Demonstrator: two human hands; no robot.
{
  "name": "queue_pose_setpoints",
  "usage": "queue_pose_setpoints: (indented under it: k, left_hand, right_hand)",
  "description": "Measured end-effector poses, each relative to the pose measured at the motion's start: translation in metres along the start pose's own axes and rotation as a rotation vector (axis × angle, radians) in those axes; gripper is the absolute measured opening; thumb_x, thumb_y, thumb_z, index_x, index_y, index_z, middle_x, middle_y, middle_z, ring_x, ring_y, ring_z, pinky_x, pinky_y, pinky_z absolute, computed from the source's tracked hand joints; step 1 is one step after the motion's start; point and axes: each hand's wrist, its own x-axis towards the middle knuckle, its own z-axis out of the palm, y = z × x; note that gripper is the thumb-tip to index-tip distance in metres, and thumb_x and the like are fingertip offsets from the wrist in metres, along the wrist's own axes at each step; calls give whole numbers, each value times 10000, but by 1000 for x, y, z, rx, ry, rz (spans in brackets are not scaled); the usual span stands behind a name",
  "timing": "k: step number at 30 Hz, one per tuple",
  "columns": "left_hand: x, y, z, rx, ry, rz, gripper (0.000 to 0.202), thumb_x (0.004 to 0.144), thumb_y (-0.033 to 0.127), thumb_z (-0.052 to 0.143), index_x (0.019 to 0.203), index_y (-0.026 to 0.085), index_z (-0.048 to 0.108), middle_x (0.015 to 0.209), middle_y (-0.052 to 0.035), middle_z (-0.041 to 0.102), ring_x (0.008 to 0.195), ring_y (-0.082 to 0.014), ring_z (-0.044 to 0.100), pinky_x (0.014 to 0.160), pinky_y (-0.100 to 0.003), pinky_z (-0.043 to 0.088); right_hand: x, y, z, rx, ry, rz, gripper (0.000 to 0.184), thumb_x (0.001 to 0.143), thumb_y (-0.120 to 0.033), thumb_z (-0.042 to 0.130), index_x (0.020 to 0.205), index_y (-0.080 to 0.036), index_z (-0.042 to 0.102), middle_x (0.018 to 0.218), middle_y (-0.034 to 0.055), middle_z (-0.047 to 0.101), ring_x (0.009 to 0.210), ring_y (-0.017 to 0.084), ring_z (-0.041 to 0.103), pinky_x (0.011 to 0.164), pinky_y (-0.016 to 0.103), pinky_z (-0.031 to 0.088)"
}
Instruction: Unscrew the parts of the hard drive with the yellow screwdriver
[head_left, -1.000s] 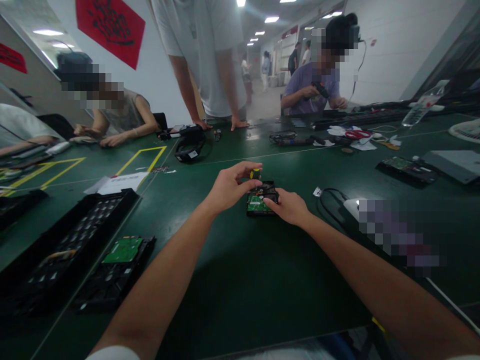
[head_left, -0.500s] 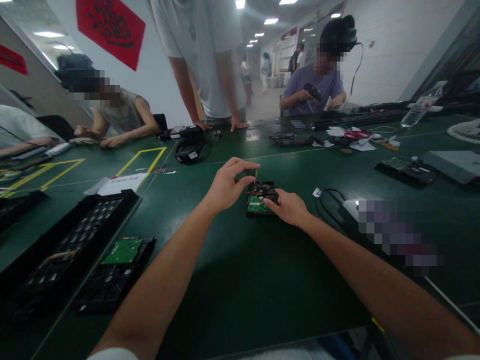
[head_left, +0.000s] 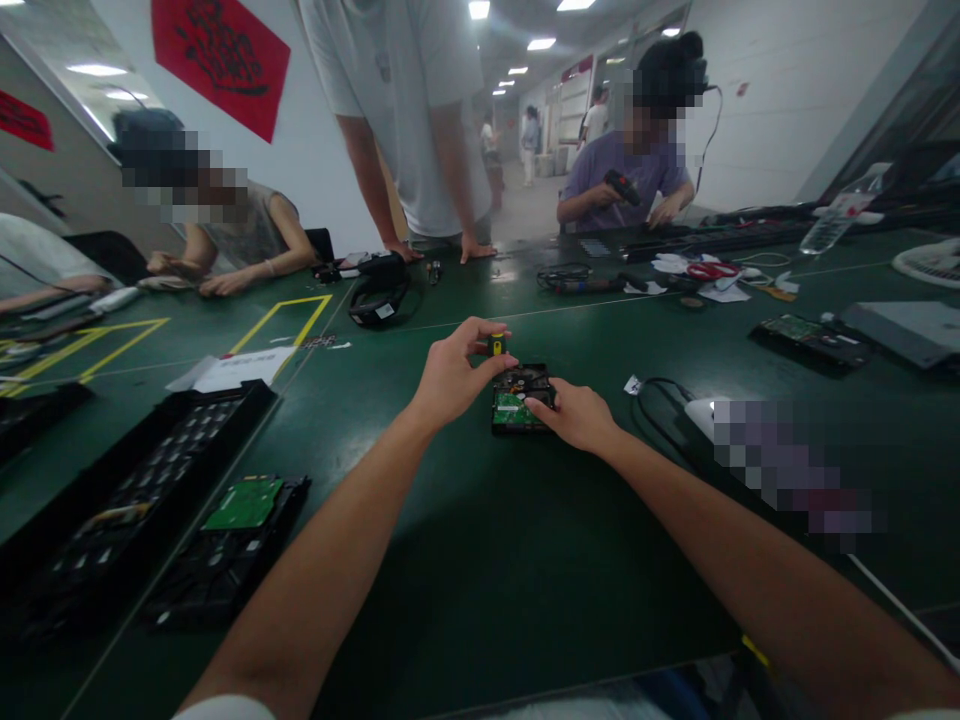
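A hard drive point(head_left: 514, 410) with a green circuit board lies on the dark green table before me. My right hand point(head_left: 581, 415) grips its right side, the thumb resting over the top. Just above the drive's far left corner, my left hand point(head_left: 461, 370) pinches a small yellow-and-black piece point(head_left: 496, 345) between thumb and fingers. It looks like a short tool handle, but its lower end cannot be made out. Further left lies another drive-like unit with a green board point(head_left: 244, 502), touched by neither hand.
A long black tray point(head_left: 142, 490) runs along the left. Another drive point(head_left: 810, 340) and a grey box point(head_left: 907, 330) stand right, behind a white device with a cable point(head_left: 701, 410). Across the table, one person holds a power screwdriver point(head_left: 622, 187); another leans with both hands on the edge.
My left hand has shifted slightly left and turned, so the yellow-and-black piece shows more of its face. The right hand and the hard drive stay nearly in place.
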Motion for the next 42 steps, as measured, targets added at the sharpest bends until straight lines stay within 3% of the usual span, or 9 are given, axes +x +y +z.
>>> queue_pose_setpoints:
  k: [2,7,10,15,22,26,30,38,42]
  left_hand:
    - [0,0,-1,-26,-23,-14,317,875,284,739,1165,218,631,1198,-71,728,986,-191,723,775,-294,576]
    - [0,1,-5,-95,-199,-37,345,955,264,601,1299,253,583,1325,-93,661,1062,-219,720,608,-225,566]
    - [0,1,-7,-132,-244,-36,392,973,270,570,1364,272,594,1364,-95,639,1114,-234,709,640,-238,591]
    - [1,-1,-6,-115,-198,-47,426,916,349,678,1333,266,658,1286,-93,680,972,-200,698,635,-262,594]
    - [4,-6,-6,14,-6,16,240,852,375,764,1060,255,781,1074,-63,679,887,-166,645,633,-253,536]
    - [4,-3,-7,78,20,48,225,846,363,772,1059,294,793,1024,-52,623,873,-157,610,600,-243,491]
    - [4,-1,-9,103,4,53,230,866,340,749,1089,297,789,1001,-58,603,853,-155,596,569,-230,475]
    - [3,4,-12,-37,-106,-7,324,903,327,685,1206,238,759,1062,-80,635,740,-121,624,548,-241,589]
    - [2,10,-9,-223,-145,-87,361,881,334,709,1210,193,748,1092,-92,673,910,-185,675,659,-306,663]
  right_hand:
    - [0,0,0,1,7,1,596,983,-705,426,1255,-209,613,1043,109,752,910,286,717,663,318,468]
    - [0,1,2,-8,7,9,595,980,-714,424,1253,-220,611,1047,106,751,900,282,717,661,315,464]
    - [0,1,2,-24,7,22,608,974,-723,420,1244,-215,617,1043,112,752,878,285,716,658,324,465]
    - [0,0,-1,-12,1,18,601,983,-706,418,1266,-213,614,1062,114,753,897,285,716,671,323,472]
    - [1,2,-1,50,6,-6,623,956,-729,466,1300,-231,615,1084,106,749,924,290,708,668,325,472]
    - [1,4,0,64,18,-9,733,948,-738,479,1493,-249,467,1092,101,747,903,283,711,671,323,473]
    - [0,3,0,42,6,-43,721,974,-731,427,1536,-280,423,1096,92,751,920,288,715,706,332,480]
    - [0,5,2,30,10,-37,748,971,-736,429,1519,-227,430,1115,124,748,925,305,722,735,343,490]
    - [0,6,1,46,10,-47,754,967,-747,419,1514,-229,430,1127,127,745,925,312,723,727,347,490]
